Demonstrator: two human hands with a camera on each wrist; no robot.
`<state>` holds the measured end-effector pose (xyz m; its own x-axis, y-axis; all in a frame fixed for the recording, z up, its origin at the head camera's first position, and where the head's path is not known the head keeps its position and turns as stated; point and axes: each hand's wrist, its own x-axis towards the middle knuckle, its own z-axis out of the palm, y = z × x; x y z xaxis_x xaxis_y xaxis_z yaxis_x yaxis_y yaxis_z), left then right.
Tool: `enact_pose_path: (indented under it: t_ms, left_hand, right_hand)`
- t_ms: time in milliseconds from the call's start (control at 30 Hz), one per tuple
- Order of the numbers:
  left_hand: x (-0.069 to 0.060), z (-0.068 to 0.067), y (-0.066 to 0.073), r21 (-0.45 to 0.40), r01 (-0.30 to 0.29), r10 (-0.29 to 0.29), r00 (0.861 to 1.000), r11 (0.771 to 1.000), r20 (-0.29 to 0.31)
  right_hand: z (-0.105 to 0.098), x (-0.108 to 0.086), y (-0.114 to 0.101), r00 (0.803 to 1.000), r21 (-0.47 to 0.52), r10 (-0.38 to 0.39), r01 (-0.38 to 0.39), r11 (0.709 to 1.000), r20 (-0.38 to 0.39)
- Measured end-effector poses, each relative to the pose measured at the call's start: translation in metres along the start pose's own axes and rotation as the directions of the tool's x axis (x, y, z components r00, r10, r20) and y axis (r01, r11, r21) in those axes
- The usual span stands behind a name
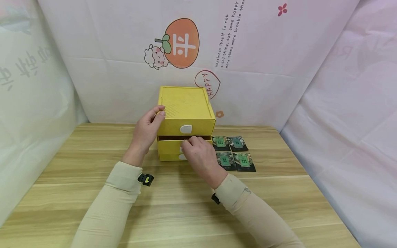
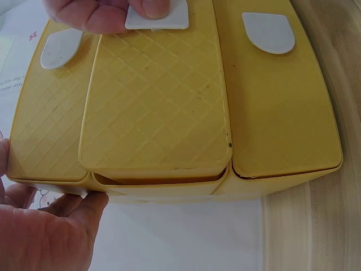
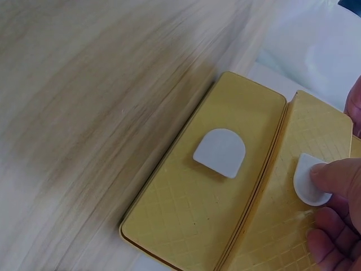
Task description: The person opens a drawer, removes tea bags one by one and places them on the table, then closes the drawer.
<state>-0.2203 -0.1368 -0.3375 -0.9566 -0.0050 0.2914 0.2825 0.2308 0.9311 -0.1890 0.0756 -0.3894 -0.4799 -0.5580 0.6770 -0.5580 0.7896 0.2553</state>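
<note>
A yellow box of stacked drawers (image 1: 187, 103) stands upright on the table, with white tab handles on the drawer fronts. The middle drawer (image 2: 155, 101) is pulled out a little, leaving a dark gap along its upper edge. My right hand (image 1: 201, 155) pinches the white tab (image 3: 304, 178) of that drawer between thumb and fingers. My left hand (image 1: 147, 129) rests against the box's upper left edge, some fingertips on top and others along the side. Below, the bottom drawer (image 3: 197, 186) is closed, its tab (image 3: 221, 152) untouched. What the middle drawer contains is hidden.
Several dark square cards with green designs (image 1: 244, 161) lie on the wooden table (image 1: 173, 206), just right of the box. A white printed cloth (image 1: 124, 89) hangs behind the box, and more cloth hangs along both sides.
</note>
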Motion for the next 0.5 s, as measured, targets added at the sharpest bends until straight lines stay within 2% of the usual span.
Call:
enact_pose_path:
  t_ms: [167, 500]
  left_hand:
    - [-0.0013, 0.0007, -0.0021, 0.0, -0.009, 0.009, 1.0, 1.0, -0.005]
    - [-0.0053, 0.0019, -0.005, 0.008, -0.023, 0.023, 1.0, 1.0, -0.011]
  right_hand:
    - [0.0045, -0.0009, -0.0001, 1.0, -0.012, -0.001, 0.0, 1.0, -0.023]
    - [0.0071, -0.0032, -0.0008, 1.0, -0.046, 0.004, -0.004, 0.999, -0.002]
